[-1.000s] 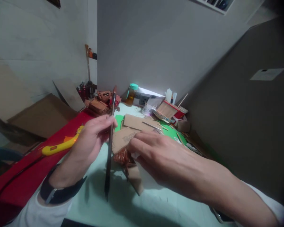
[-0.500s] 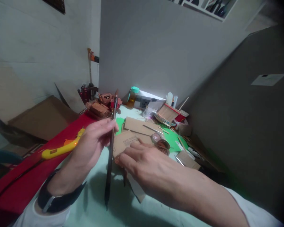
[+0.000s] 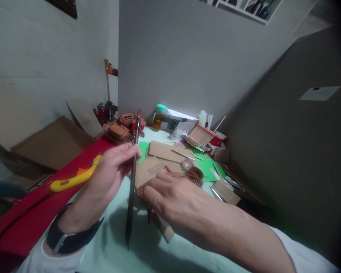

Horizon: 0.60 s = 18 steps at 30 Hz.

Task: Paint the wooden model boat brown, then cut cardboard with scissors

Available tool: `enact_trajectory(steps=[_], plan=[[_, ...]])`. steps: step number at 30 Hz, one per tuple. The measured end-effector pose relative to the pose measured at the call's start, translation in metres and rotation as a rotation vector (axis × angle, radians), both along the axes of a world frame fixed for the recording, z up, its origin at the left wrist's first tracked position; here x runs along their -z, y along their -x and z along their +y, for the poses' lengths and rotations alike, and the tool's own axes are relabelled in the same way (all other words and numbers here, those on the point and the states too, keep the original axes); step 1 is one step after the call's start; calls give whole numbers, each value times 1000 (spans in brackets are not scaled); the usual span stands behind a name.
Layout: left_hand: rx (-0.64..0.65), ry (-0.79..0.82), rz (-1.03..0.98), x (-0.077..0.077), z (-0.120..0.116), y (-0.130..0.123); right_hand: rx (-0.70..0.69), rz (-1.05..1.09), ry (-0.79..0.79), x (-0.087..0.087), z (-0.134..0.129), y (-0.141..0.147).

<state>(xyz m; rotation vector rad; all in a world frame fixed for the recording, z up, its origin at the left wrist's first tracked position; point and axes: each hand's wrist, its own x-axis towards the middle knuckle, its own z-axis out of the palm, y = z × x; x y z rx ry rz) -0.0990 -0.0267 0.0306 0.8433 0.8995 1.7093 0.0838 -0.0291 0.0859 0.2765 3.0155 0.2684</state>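
Note:
My left hand (image 3: pixel 113 167) is closed around a long dark paintbrush (image 3: pixel 132 189), which stands nearly upright with its brown bristles at the top. Over the table's near side, my right hand (image 3: pixel 176 197) reaches in from the right with its fingertips pressed together. What they hold is mostly hidden; small brown bits and a pale cardboard strip (image 3: pixel 166 231) show beneath the hand. Just beyond lies a printed piece of cardboard (image 3: pixel 149 168). An uncapped jar of brown paint (image 3: pixel 195 174) stands past my right knuckles, close to a round lid (image 3: pixel 187 163).
A yellow corded glue gun (image 3: pixel 74 182) lies on red cloth at left. Brown model pieces (image 3: pixel 119 132) sit at the back left, near a green-lidded bottle (image 3: pixel 159 115). Green sheets (image 3: pixel 207 167), a stick box (image 3: pixel 201 136) and scraps occupy the right.
Both hands hold almost the same pose. The view has shifted very slightly; nothing has been picked up or let go.

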Motion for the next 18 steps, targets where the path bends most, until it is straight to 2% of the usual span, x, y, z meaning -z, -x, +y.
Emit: enact_trajectory(steps=[14,18], plan=[[-6,42,-7,0,-1,0,70,16,64,5,1,4],[-5,64,-20,0,0,0,51,34,53,8,2,4]])
